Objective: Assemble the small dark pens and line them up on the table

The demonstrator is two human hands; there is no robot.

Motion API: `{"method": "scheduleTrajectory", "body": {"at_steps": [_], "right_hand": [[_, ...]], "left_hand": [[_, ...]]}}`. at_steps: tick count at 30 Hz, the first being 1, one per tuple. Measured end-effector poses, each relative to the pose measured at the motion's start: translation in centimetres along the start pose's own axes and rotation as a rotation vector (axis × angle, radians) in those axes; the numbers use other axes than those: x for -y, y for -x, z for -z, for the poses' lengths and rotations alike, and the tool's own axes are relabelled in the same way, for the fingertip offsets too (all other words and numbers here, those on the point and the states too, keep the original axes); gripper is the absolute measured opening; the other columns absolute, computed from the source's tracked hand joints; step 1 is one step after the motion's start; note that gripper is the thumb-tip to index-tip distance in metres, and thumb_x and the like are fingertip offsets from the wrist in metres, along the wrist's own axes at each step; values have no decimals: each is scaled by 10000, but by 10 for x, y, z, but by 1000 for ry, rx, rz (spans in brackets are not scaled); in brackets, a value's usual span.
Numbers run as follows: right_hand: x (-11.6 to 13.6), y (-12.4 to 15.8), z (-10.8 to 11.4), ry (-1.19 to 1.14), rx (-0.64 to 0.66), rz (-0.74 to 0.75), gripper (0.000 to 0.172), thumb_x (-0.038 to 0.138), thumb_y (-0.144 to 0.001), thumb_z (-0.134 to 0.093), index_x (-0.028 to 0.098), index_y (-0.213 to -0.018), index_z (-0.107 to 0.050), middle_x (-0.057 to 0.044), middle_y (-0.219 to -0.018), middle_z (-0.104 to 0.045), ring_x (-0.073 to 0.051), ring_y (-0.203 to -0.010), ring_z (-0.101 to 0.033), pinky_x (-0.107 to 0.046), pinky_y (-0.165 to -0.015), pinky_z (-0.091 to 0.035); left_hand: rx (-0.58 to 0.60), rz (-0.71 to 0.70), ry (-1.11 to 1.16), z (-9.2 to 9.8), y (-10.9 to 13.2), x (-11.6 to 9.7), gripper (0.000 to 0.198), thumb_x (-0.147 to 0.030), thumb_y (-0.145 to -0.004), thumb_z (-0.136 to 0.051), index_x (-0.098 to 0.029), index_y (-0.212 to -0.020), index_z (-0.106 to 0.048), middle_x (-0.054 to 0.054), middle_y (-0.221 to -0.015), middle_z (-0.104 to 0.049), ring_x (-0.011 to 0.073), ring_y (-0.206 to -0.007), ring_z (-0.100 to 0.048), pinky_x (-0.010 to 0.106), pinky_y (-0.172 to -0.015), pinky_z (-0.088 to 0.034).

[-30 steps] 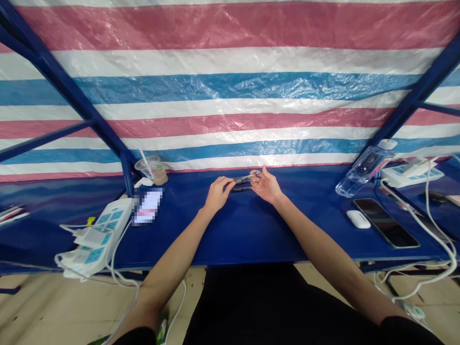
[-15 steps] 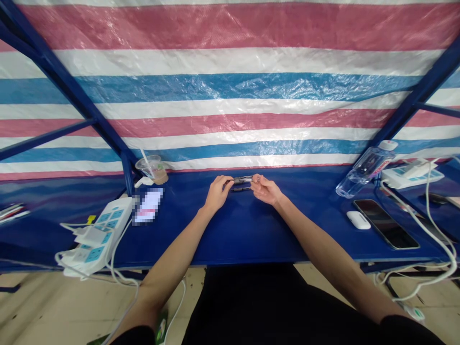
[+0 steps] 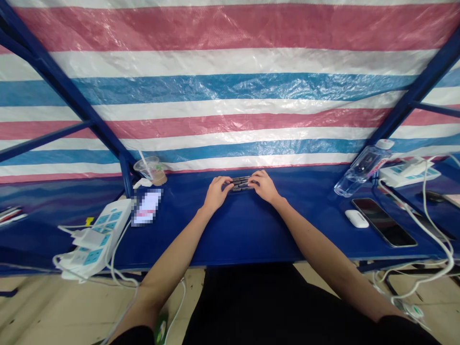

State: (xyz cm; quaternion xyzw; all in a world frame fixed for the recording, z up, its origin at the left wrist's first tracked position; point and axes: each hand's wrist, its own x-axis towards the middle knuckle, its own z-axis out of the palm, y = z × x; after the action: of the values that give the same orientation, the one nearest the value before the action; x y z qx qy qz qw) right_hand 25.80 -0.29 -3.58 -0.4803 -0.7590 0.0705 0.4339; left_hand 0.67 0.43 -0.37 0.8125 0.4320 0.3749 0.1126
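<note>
Through the head view I read the work area as follows.

**Hands:** My left hand (image 3: 216,193) and my right hand (image 3: 265,187) were both extended over the blue surface (image 3: 237,235), facing each other. The fingers (image 3: 226,183) of both hands were curved inward and closed onto the slender dark pieces (image 3: 240,183) from opposite sides.

**Held item:** The slender dark pieces lay between the two hands, at the far edge of the surface. They showed small metallic highlights, but the fingers covered too much of them for me to identify them exactly.

**Left of the slender dark pieces:** I noted a plastic cup (image 3: 153,172) with a straw, a pale rectangular item (image 3: 147,207) too blurred to read, and a white power strip (image 3: 95,239) with cables attached.

**Right of the slender dark pieces:** I noted a clear water bottle (image 3: 362,165) lying on its side, a white earbud case (image 3: 356,219), a black smartphone (image 3: 384,223), and a second white power strip (image 3: 408,173) with white cables (image 3: 429,225) running from it.

**Beyond the slender dark pieces:** A striped red, white and blue tarpaulin (image 3: 230,96) hung behind a blue steel frame (image 3: 68,91).
</note>
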Motion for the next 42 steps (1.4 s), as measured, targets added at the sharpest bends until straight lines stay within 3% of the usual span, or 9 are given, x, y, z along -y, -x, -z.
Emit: {"method": "scheduleTrajectory", "body": {"at_steps": [3,5,8,14,24,30,35,42], "right_hand": [[-6,0,-4,126,-72,-34,115,234,-939,-718,252,-964,-829,-98,-1047,-674,-286,-1021,-558,-450,-938,-492],[-9,0,-6,162,-89,-80,125,235,-941,-719,257,-969,-839,-99,-1023,-647,-287,-997,-548,-458,-922,-494],[-12,1,-9,166,-94,-113,136,237,-945,-714,261,-974,-844,-96,-997,-603,-280,-984,-541,-451,-927,-506],[-13,2,-13,159,-74,-121,127,278,-939,-719,266,-976,-840,-86,-967,-571,-277,-977,-543,-446,-920,-522],[-13,3,-14,123,-74,-136,82,277,-922,-722,261,-916,-802,-84,-953,-597,-289,-978,-554,-467,-928,-517],[-18,4,-17,42,-81,-215,120,293,-928,-680,243,-990,-768,-77,-1004,-584,-279,-1044,-584,-434,-955,-532],[-28,5,-22,7,-121,-272,177,298,-883,-739,219,-1040,-750,-101,-1050,-568,-314,-1101,-554,-491,-1029,-501],[-37,3,-25,-76,-97,-360,188,259,-826,-779,214,-1003,-736,-55,-999,-569,-237,-911,-607,-436,-924,-556]], "left_hand": [[-42,-13,-47,0,1,-1,291,-289,-939,-762,-252,-1216,-684,53,-1133,-682,250,-1115,-590,388,-998,-504],[-31,-41,-81,0,1,-1,218,-296,-925,-781,-248,-1127,-717,50,-1114,-665,250,-1106,-581,392,-1000,-502],[47,-64,-136,-1,2,0,78,-290,-935,-767,-243,-997,-761,45,-1039,-658,241,-1030,-592,399,-969,-508],[201,22,-210,-6,3,1,127,-286,-926,-772,-252,-1047,-797,58,-1074,-651,262,-1068,-592,445,-1002,-498],[215,37,-130,-5,4,1,39,-244,-935,-745,-235,-963,-769,63,-1081,-633,273,-1095,-588,471,-1035,-489],[211,46,-126,-6,4,2,43,-240,-932,-743,-233,-968,-766,63,-1085,-657,272,-1091,-597,459,-1029,-488],[275,35,-97,-4,2,0,37,-243,-945,-718,-223,-952,-747,56,-1069,-728,269,-1056,-637,451,-1007,-504],[303,-18,23,-4,3,1,92,-301,-980,-673,-243,-1018,-734,48,-1160,-770,258,-1110,-705,438,-1053,-524]]}}
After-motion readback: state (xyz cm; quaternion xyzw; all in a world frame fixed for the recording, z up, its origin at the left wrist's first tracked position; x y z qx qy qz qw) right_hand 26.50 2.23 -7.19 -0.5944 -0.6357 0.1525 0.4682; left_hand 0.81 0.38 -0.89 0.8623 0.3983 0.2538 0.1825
